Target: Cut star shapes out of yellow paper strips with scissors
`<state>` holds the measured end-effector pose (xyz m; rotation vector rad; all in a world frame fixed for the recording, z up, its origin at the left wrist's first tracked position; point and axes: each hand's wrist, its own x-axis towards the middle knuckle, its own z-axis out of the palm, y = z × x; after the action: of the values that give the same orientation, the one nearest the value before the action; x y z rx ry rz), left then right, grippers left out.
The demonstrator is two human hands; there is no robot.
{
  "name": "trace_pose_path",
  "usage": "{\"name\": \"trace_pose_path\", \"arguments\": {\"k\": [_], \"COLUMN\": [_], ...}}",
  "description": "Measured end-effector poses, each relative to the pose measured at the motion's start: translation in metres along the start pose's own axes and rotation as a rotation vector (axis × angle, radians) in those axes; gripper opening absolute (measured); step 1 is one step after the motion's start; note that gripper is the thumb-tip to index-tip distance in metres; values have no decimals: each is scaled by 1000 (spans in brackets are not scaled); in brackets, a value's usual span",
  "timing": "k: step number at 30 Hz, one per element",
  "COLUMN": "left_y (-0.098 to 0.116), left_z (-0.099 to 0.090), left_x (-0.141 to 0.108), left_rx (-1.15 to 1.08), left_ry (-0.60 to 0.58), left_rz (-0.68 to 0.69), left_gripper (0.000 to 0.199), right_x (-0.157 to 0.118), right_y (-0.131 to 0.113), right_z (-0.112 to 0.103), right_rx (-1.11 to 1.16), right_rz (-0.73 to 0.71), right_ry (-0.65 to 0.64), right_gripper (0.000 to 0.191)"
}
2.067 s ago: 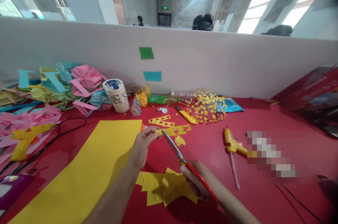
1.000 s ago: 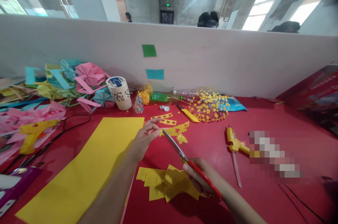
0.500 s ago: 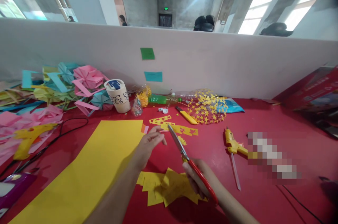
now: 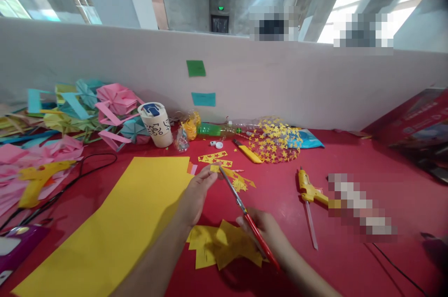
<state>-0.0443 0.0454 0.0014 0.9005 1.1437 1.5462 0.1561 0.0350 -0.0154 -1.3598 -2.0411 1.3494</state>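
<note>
Head view: I see my left hand (image 4: 196,194) with thumb and fingertips pinched closed on a yellow paper strip (image 4: 214,168), which is just above the red table (image 4: 280,180). My right hand (image 4: 266,227) has its fingers curled around the red-handled scissors (image 4: 238,202), their blade tips at the strip, the blades looking nearly together. Below the strip I make out a small pile of star cutouts (image 4: 240,186); nearer me lie overlapping yellow paper pieces (image 4: 206,255), with a large yellow sheet (image 4: 140,213) to the left.
</note>
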Motion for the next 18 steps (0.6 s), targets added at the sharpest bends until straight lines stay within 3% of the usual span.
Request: {"name": "trace_pose_path", "arguments": {"k": [8, 18], "left_y": [2, 7], "left_z": [-6, -12], "left_x": [3, 5], "left_rx": [-4, 83], "left_ry": [5, 17], "left_rz": [51, 135], "left_gripper": [13, 15], "right_x": [-1, -9], "right_y": [-1, -7], "right_z": [2, -1], "right_rx": [106, 260], "right_rz": [115, 132], "right_ry": [-114, -218], "right_gripper": [45, 59]}}
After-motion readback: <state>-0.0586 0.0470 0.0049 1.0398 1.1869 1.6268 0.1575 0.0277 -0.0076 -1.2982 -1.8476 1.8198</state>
